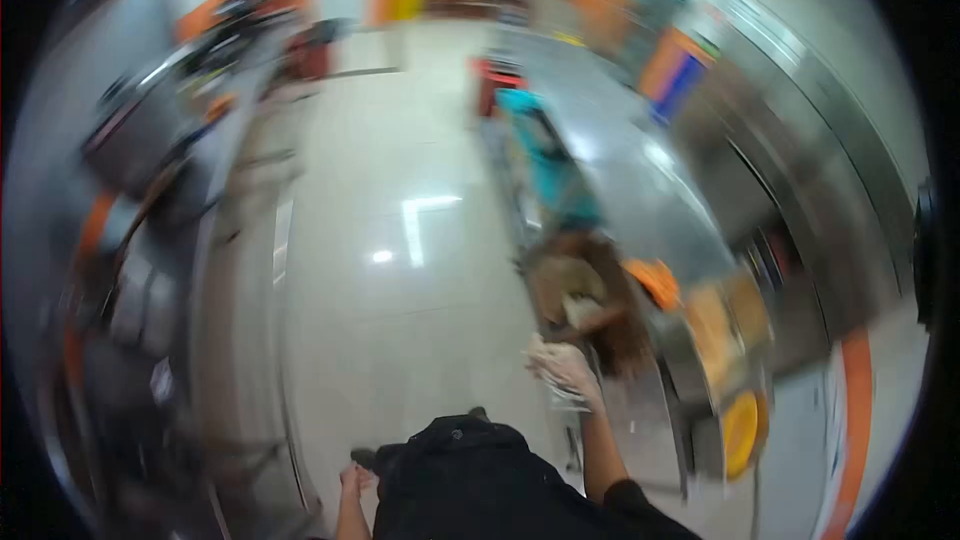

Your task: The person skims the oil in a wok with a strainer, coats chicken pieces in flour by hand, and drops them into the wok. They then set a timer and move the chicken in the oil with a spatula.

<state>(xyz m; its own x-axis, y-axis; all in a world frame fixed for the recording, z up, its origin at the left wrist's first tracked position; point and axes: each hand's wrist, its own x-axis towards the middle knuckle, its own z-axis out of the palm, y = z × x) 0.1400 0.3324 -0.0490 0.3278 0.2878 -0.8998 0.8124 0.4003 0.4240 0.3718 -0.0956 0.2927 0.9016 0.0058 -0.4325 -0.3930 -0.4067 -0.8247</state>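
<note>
- Kitchen floor (380,165) glossy; steel counter (635,210) to our right.
- Pale wrap (570,402) at our right hand (563,367), near brown box (628,330); blurred, can't tell finger grip.
- Left hand (357,480) low; fingers unreadable.
- Risk: loose grip could drop wrap.

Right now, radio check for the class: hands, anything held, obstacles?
Left hand low, hold unclear. Right hand forward, whitish material with it, too blurred to name. Metal counter along right side.
</note>
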